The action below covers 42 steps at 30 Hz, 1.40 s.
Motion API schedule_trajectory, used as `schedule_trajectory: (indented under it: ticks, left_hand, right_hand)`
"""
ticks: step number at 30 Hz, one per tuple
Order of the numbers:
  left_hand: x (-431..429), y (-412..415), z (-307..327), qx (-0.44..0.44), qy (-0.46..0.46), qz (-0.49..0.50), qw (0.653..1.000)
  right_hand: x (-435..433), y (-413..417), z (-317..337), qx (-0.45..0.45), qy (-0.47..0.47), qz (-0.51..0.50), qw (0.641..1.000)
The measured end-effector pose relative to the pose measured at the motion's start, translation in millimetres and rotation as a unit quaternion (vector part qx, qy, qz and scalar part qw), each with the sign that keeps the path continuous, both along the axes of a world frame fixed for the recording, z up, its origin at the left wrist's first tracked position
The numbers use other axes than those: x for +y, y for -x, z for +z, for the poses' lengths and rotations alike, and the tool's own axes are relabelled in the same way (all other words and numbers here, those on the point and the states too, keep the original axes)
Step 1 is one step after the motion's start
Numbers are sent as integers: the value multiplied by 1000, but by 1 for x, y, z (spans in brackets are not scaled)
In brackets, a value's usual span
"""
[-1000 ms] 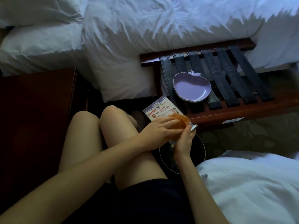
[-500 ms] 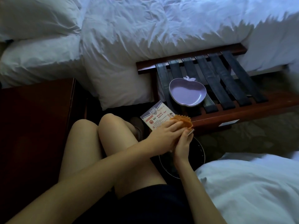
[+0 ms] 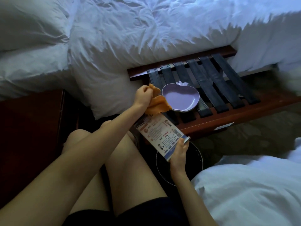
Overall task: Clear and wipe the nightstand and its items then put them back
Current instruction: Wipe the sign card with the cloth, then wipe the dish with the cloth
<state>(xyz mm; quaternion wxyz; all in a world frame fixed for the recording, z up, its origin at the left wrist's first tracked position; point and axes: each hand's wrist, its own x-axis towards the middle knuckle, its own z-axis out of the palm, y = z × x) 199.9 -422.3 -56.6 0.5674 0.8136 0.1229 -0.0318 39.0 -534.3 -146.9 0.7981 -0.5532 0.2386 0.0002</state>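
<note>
My left hand point(image 3: 143, 97) grips an orange cloth point(image 3: 157, 102), lifted just left of a purple apple-shaped dish point(image 3: 180, 97). The dish sits on the black straps of a wooden luggage rack point(image 3: 228, 111). My right hand point(image 3: 179, 152) holds the near end of a printed card point(image 3: 158, 132), tilted face up above my knees. The dark wooden nightstand point(image 3: 32, 128) stands at the left, its top bare in the part I see.
A black round bin point(image 3: 197, 160) sits on the floor under my right hand. White bedding point(image 3: 146, 38) fills the top of the view; another white duvet point(image 3: 252, 193) lies at the lower right. My bare legs cross the middle.
My left hand has lifted the orange cloth off the card, up and left toward the dish. The card is now uncovered, and my right hand holds it lower down.
</note>
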Motion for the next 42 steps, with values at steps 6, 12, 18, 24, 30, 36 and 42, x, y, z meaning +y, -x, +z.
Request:
schedule_trajectory:
  ticks: [6,12,18,24,30,36,42]
  left_hand:
    - [-28,-31,-8,156,-142,-71,975]
    - [-44,-34,-30,213,-326,-150,909]
    - [-35,-41,-42,241,-171,-113,949]
    - [-11,-42,-44,192,-90,-22,977]
    - [21,-46,-22,97,53,81,991]
    - [36,-35,-4,51,85,127,987]
    - [24,-3,-5,102,112,87,985]
  right_hand:
    - [-7,-1,-2,15,-8,0,1000]
    - [-8,-3,0,26,-9,-5,1000]
    - [-10,-5,4,36,-6,-9,999]
    - [-18,-6,17,24,7,-38,999]
    - [-39,-41,47,19,79,-102,991]
    - [-56,-106,61,93,211,-40,972]
    - [-53,-143,58,220,312,-48,923]
